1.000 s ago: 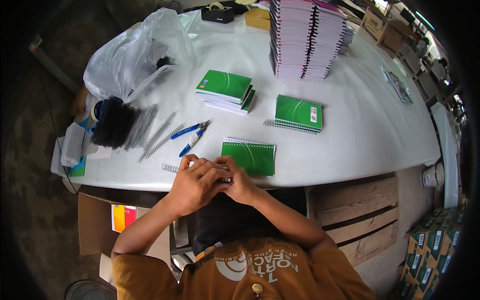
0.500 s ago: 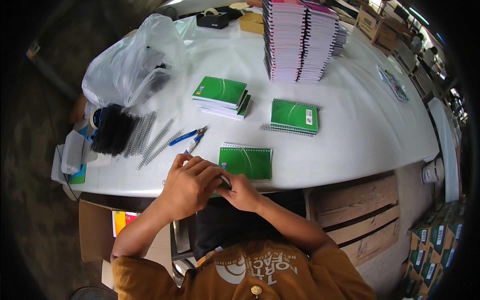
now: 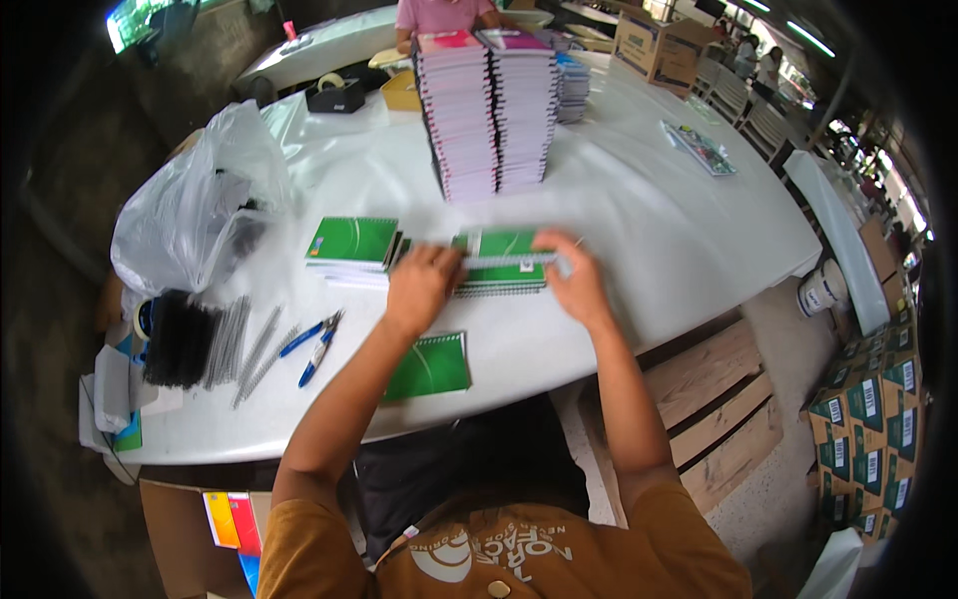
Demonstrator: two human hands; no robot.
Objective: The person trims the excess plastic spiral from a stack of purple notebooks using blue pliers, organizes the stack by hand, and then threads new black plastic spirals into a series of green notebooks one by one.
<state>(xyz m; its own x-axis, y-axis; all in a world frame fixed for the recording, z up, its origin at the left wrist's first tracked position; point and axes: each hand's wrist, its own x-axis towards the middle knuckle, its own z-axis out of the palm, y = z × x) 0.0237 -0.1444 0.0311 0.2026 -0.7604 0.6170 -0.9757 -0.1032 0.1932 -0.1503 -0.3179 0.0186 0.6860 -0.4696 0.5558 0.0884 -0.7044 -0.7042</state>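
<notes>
Both hands reach forward to the small stack of green spiral notebooks [image 3: 499, 291]. My left hand [image 3: 423, 288] closes on the left end of a green spiral notebook [image 3: 499, 243], and my right hand [image 3: 576, 283] grips its right end. A wire coil runs between them; blur hides whether the notebook touches the stack. To the left is a pile of green-covered booklets [image 3: 351, 241]. Another green booklet [image 3: 431, 365], with a punched edge, lies close to me, partly behind my left forearm. Blue-handled pliers [image 3: 311, 337] and a blue-and-white pen-like tool [image 3: 317, 359] rest left of it.
Loose wire coils [image 3: 261, 344] and a bundle of black coils [image 3: 182, 339] lie at left, below a clear plastic bag [image 3: 200, 200]. Tall stacks of notebooks [image 3: 489, 120] stand at the back. Beyond them is a person in pink [image 3: 439, 14]. A wooden crate [image 3: 714, 389] is at right.
My hands have moved forward and apart, from near the table's front edge to the notebook stack, carrying a green notebook. The view has shifted, bringing a person at the back into sight.
</notes>
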